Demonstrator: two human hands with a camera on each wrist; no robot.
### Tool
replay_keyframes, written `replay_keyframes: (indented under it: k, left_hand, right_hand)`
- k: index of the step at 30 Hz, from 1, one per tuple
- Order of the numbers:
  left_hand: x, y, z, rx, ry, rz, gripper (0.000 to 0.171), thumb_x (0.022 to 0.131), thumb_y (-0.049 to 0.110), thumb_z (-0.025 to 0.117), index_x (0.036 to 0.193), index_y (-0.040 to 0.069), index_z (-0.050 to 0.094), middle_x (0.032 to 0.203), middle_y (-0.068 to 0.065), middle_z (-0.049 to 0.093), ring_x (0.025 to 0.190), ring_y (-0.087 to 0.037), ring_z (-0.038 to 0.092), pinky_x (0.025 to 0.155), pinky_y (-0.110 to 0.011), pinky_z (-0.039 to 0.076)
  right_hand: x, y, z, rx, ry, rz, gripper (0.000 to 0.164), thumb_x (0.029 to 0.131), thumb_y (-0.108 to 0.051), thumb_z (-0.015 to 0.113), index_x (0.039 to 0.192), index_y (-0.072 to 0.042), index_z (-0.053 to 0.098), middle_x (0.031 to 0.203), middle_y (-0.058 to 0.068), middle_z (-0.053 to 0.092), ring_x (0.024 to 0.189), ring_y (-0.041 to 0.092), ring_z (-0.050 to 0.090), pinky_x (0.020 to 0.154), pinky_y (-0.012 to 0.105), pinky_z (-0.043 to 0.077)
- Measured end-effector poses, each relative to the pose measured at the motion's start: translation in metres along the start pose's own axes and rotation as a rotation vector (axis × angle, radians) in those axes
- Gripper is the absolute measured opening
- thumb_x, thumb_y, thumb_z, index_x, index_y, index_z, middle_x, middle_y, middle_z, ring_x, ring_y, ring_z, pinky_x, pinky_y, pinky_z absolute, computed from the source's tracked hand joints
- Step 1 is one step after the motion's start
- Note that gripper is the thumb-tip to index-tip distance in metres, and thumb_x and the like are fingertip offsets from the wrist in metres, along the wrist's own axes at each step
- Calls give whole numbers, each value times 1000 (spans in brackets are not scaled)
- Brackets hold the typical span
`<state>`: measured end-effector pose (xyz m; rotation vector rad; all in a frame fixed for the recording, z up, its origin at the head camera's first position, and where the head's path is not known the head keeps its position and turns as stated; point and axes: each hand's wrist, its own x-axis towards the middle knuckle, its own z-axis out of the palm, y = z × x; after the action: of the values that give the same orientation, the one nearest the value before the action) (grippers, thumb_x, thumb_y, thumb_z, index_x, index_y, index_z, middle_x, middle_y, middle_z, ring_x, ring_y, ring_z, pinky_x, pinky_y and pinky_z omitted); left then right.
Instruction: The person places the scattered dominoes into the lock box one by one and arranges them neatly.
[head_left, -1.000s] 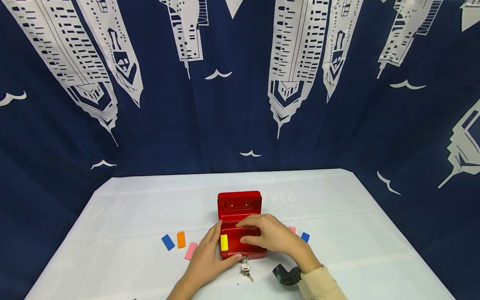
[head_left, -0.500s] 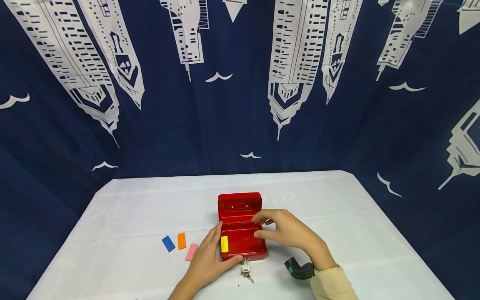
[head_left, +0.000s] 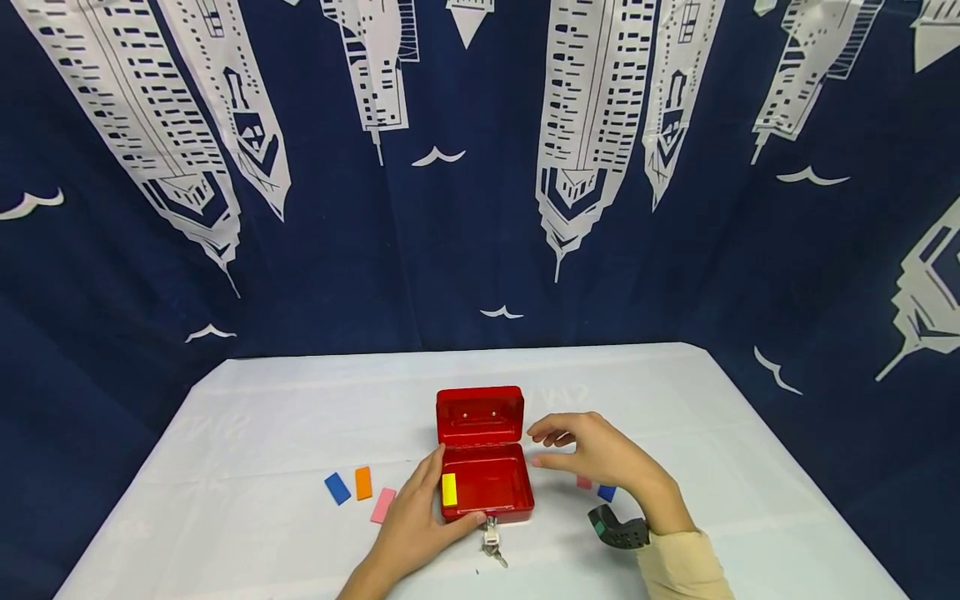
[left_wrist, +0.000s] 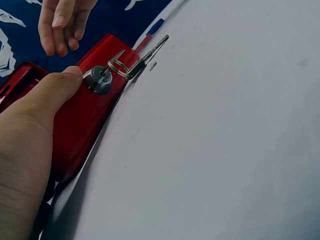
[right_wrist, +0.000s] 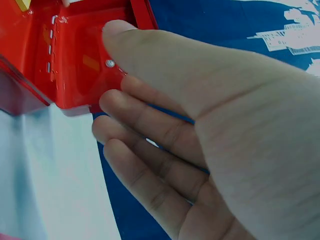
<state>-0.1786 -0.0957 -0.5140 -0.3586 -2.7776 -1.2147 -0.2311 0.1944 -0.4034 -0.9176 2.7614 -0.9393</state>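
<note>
A small red metal cash box stands on the table with its lid raised. Inside, against the left wall, lies a yellow block. My left hand holds the box by its left front corner, fingers along the left side and thumb on the front beside the lock. A key sits in that lock, and a ring with another key hangs from it. Just right of the box, my right hand hovers with fingers loosely bent and nothing between them.
Left of the box lie a blue block, an orange block and a pink block. Under my right forearm another pink block and a blue block show. A dark blue printed cloth hangs behind the white table.
My right hand has moved from over the inside of the box out to the right, past its edge. The left hand keeps its hold, and the yellow block stays in place.
</note>
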Motion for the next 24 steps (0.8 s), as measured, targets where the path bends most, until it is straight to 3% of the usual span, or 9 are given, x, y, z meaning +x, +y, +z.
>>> replay_keyframes:
  k: [13, 24]
  left_hand:
    - [0, 0, 0, 29, -6, 0, 114, 79, 72, 75, 162, 7, 31, 161, -11, 42, 137, -34, 49, 96, -54, 58]
    - [0, -1, 0, 18, -12, -11, 114, 77, 71, 76, 162, 8, 32, 161, -10, 42, 137, -33, 49, 94, -53, 59]
  right_hand:
    - [-10, 19, -8, 8, 31, 50, 29, 88, -30, 83, 108, -13, 71, 105, 3, 73, 97, 23, 70, 92, 43, 59]
    - [-13, 42, -9, 57, 14, 140, 39, 83, -25, 88, 110, -6, 68, 106, 5, 72, 100, 27, 67, 94, 46, 58]
